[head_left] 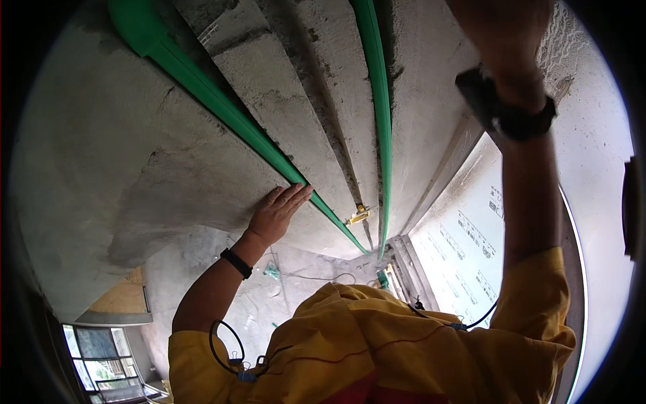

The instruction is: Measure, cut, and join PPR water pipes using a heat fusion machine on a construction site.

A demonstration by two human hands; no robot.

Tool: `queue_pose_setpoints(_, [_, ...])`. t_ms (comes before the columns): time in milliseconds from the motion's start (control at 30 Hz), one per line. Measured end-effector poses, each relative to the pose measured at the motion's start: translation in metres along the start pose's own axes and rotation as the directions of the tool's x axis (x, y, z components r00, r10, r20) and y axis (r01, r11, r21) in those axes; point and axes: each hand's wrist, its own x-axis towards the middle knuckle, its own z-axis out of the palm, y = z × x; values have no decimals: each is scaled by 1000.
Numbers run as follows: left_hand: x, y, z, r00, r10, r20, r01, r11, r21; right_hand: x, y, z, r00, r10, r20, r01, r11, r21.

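Observation:
My left hand (274, 214) lies flat against the grey concrete wall (202, 145), fingers stretched out, with the fingertips touching a green pipe (225, 111). This pipe runs in a groove chased into the wall and has a wider green fitting (138, 27) at its upper left end. A second green pipe (380, 94) sits in another groove to the right. My right hand (505, 37) is raised at the upper right edge of the view, smeared by motion. Its fingers are cut off by the edge, so whatever they hold is hidden.
Between the pipes, a yellow fitting (360, 215) sits in a bare groove. To the right, a window covered with printed film (464, 236) lets in light. Cables and scraps lie on the concrete floor (303, 262). A dark-framed window (104, 357) shows at lower left.

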Motion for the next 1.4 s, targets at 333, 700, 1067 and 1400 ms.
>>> queue_pose_setpoints(333, [0, 12, -2, 997, -8, 75, 10, 1000, -29, -306, -314, -91, -273, 733, 624, -956, -134, -260])
queue_pose_setpoints(700, [-2, 18, -7, 993, -37, 116, 52, 990, -132, -245, -323, -24, -70, 514, 855, -997, -8, -77])
queue_pose_setpoints(1067, [-5, 18, -9, 995, -41, 95, 51, 993, -103, -258, -337, -21, -80, 503, 861, -994, 21, -104])
queue_pose_setpoints(1400, [-5, 19, -12, 994, -66, 82, 83, 973, -217, -263, -332, -16, -151, 449, 881, -982, 32, -184])
